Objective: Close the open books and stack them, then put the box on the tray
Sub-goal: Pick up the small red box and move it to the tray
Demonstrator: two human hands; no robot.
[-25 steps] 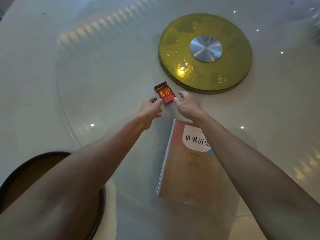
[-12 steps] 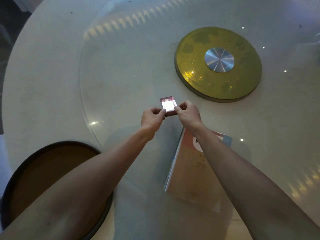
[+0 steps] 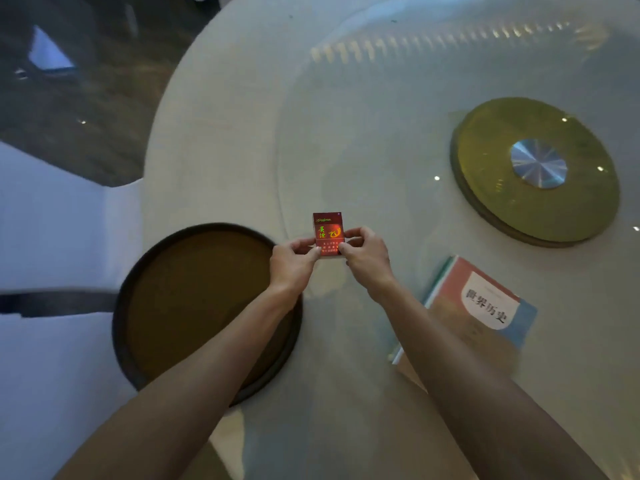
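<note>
The left hand and the right hand both pinch the small red rectangular box with gold and green print, each with thumb and fingers closed on one lower side edge. The box is upright, its printed face toward the camera, its top half clear above the fingertips. It is held in the air just beyond the right side of the round brown tray with a dark raised rim, not over the tray's floor; the left wrist crosses the tray's rim.

To the right of the tray, past the right forearm, lies the closed book with a salmon, white and blue cover and black Chinese characters; page edges under it suggest a second book, though this is blurred. Farther right of the tray and farther from the person sits a round olive-gold disc with a silver centre. All rest on a pale round table topped by a large clear glass turntable. Left of the tray are white-covered seating and dark floor.
</note>
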